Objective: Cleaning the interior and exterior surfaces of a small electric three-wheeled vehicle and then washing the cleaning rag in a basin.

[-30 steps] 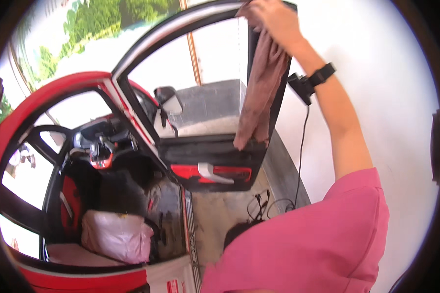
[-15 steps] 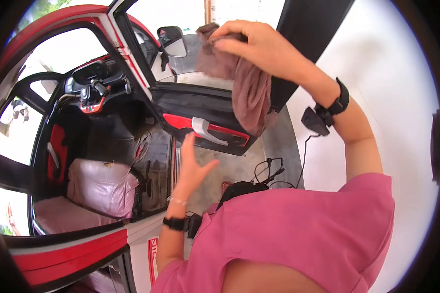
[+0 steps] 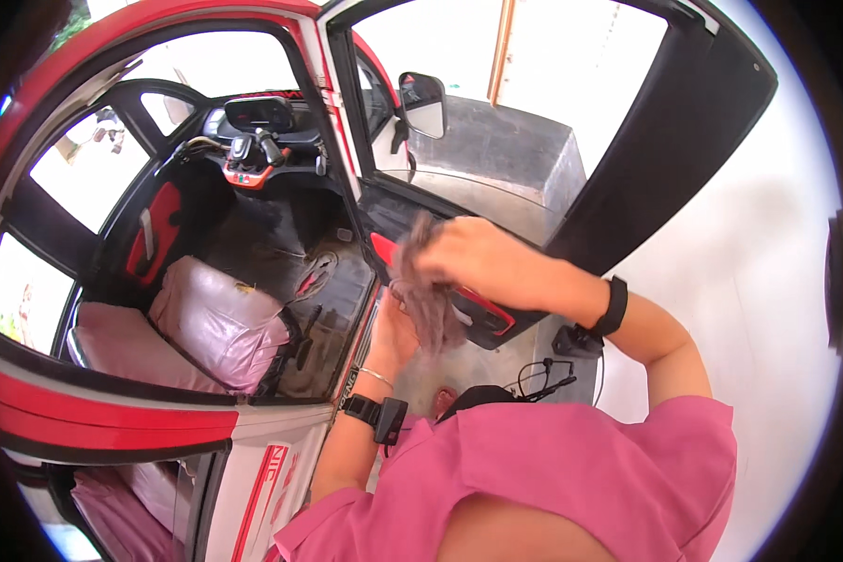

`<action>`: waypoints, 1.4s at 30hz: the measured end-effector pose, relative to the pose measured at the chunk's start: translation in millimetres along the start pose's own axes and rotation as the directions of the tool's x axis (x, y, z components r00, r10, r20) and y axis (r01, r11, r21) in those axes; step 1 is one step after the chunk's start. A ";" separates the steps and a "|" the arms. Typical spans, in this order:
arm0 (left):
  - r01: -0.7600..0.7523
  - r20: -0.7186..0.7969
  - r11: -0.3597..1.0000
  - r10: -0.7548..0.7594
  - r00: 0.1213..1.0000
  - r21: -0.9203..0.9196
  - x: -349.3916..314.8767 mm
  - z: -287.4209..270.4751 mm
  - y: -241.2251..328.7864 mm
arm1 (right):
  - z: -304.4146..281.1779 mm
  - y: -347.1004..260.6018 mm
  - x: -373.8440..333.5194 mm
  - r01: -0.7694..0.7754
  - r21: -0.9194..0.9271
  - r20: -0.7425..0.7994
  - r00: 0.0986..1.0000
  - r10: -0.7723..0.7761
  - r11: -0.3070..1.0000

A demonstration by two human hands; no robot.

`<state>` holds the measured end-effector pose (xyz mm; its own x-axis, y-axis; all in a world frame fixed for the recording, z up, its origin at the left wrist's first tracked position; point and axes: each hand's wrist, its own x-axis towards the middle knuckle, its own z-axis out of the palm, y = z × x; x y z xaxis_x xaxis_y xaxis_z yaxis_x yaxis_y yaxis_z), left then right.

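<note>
Cloth (image 3: 431, 320) spills out below right grip (image 3: 482, 258).

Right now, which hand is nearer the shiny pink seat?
Left. The left hand is right of the seat; the right hand, gripping the brown cloth, is farther right and higher.

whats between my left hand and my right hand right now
In the head view, a bunched brownish cloth lies between the left hand and the right hand, partly blurred.
</note>
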<state>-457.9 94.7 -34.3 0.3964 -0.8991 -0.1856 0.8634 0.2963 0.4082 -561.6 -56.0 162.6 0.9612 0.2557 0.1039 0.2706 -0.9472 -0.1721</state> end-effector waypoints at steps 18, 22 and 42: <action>-0.596 0.402 -0.109 0.831 0.384 0.795 122.2 164.8 244.6 | -122.7 43.0 -160.7 -0.628 0.114 -0.993 -0.062 0.097 0.770; -0.658 0.664 -0.444 0.739 0.115 0.608 170.3 220.0 268.8 | -109.8 72.0 -149.6 -0.378 0.363 -0.927 -0.237 0.290 0.852; -0.269 0.746 -0.723 0.666 -0.023 0.637 282.3 130.8 258.9 | -118.2 67.1 -106.7 -0.614 0.481 -0.848 -0.508 0.153 0.625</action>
<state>-163.2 -124.5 135.9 0.3331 -0.0221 0.9426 -0.9292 -0.1774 0.3242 -652.4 -169.7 255.7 -0.4930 -0.4392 0.7511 -0.3952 -0.6560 -0.6430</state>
